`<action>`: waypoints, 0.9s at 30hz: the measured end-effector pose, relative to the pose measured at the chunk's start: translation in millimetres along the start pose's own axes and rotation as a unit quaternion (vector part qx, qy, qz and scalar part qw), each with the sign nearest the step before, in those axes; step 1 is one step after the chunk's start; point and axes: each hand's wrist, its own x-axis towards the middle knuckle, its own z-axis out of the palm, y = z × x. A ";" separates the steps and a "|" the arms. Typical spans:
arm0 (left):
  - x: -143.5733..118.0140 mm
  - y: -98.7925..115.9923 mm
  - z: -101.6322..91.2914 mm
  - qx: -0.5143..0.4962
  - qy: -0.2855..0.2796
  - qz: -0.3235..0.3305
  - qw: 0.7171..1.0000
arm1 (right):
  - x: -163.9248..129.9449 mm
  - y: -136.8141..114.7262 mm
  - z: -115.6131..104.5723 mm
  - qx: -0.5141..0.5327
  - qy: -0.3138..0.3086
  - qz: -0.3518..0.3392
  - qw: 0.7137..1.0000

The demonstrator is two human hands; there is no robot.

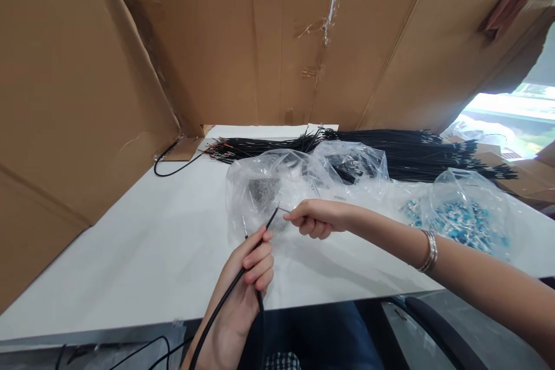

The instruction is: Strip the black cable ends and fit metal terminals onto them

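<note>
My left hand (250, 277) is closed around a black cable (222, 302), whose thin end points up and to the right. A second stretch of black cable hangs below the same hand. My right hand (315, 219) is in a pinch on a thin grey wire-like piece (284, 209), which meets the tip of the cable. Whether the piece is part of the cable or separate, I cannot tell. Just behind both hands lies a clear plastic bag (238, 185) with a mass of fine, greyish small parts (264, 192) inside.
Long bundles of black cables (390, 153) lie along the back of the white table (130, 254). At the right sits a clear bag of small blue and silver parts (466, 222). Cardboard walls (217, 40) stand at the back and left. One loose cable (167, 175) curls at the back left.
</note>
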 end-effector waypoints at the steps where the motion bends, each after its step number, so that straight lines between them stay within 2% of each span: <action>1: -0.9 0.0 -0.2 -0.011 -0.002 -0.004 1.000 | 0.9 0.3 -0.1 0.000 0.000 0.004 1.000; 5: -10.6 -1.5 2.5 -0.059 -0.019 -0.025 0.998 | 2.6 2.9 -0.2 -0.003 0.005 0.018 1.000; 11: -21.8 -2.6 1.7 -0.212 -0.058 -0.050 0.974 | 3.0 9.8 7.5 -0.013 0.021 0.020 1.000; 17: -20.9 -2.4 -5.0 -0.228 -0.075 -0.065 0.969 | 2.4 14.9 19.8 -0.022 0.052 0.004 0.998; 22: -13.5 0.1 -7.2 -0.197 -0.076 -0.077 0.974 | 0.1 14.6 25.4 -0.051 0.096 -0.032 0.994; 27: -11.4 1.1 -8.4 -0.163 -0.076 -0.073 0.981 | -6.6 9.7 19.2 -0.055 0.055 -0.041 0.996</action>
